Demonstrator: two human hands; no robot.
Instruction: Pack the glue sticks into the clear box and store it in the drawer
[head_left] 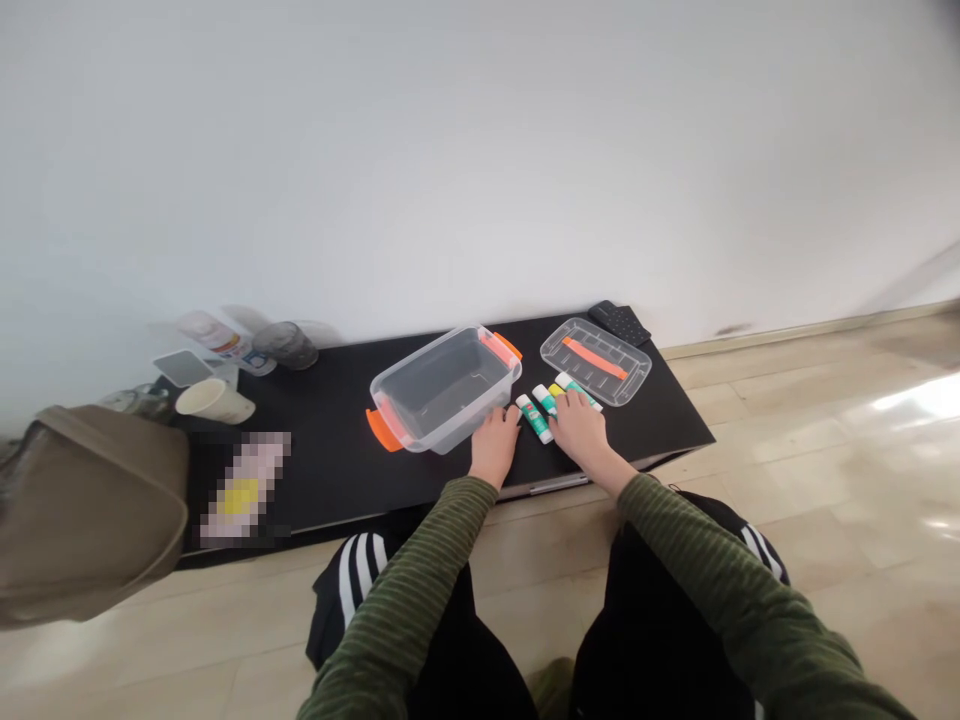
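Note:
Several glue sticks lie in a slanted row on the black table. The leftmost glue stick is green and white and sits between my two hands. My right hand is over the others, its fingers bent down around a glue stick and partly covering a yellow-banded one. Beside the leftmost stick, my left hand rests by the near right corner of a clear plastic box, fingers extended and apart from the stick. The box is uncovered, with orange latches at both ends. Its clear lid, with an orange handle, lies flat behind the sticks.
On the left of the black table are a tipped paper cup, a dark glass, a spray-type bottle and a blurred pink packet. A brown bag stands at the left edge. A dark patterned item touches the wall.

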